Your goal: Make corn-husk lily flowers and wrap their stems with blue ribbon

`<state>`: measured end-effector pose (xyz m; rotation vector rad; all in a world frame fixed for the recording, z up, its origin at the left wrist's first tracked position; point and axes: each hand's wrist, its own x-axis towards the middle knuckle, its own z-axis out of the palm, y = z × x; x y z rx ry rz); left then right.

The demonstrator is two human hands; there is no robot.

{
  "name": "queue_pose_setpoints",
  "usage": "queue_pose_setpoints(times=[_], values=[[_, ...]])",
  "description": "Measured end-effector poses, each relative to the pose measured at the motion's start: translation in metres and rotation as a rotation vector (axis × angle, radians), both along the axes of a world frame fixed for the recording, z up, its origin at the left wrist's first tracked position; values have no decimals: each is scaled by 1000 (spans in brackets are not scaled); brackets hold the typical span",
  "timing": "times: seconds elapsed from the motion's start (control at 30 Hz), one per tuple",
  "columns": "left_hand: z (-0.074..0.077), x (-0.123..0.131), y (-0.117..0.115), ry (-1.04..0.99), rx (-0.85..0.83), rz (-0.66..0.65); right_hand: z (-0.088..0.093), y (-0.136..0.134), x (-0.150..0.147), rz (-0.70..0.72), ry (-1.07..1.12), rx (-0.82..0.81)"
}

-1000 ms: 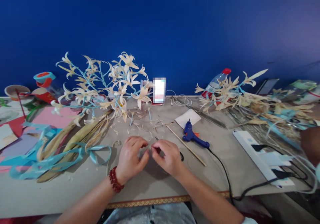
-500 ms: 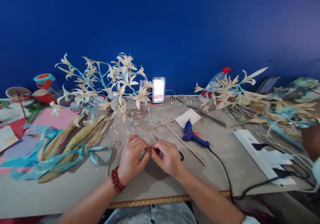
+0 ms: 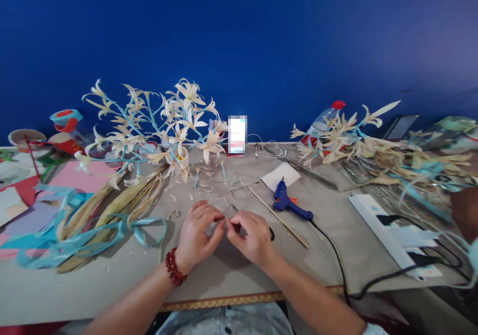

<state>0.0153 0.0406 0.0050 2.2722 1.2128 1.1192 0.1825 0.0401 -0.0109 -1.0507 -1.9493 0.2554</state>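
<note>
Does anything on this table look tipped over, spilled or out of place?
The red-capped plastic bottle behind the pale flowers at right leans instead of standing upright. Pale scraps lie strewn beyond the left hand, and light-blue ribbon trails in loose loops across the left side of the table. No spilled liquid shows.

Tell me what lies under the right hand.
On the table, a thin tip shows beyond the right hand and part of a black loop beside it. The hand covers whatever lies between, so whether those two join cannot be seen.
</note>
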Motion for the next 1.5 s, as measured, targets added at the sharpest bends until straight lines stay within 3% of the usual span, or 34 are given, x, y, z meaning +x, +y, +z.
queue_pose_setpoints(times=[0.3,0.5,0.73,1.0,1.2,1.37,1.5], values=[[-7,-14,6,-27,-23,150,1,1,6,-42,80,28],[-2,-5,0,-40,26,26,-1,0,2,-7,39,16],[-8,-13,5,-21,11,136,-1,1,5,-33,83,30],[-2,-2,1,0,32,48,-2,-2,-1,3,-26,3],[-4,-11,4,-2,-6,153,-1,0,3,-28,60,26],[-2,-7,0,-14,37,27,-2,0,0,-31,46,-8],[-3,-3,0,9,47,29,-3,1,-1,1,35,-54]])
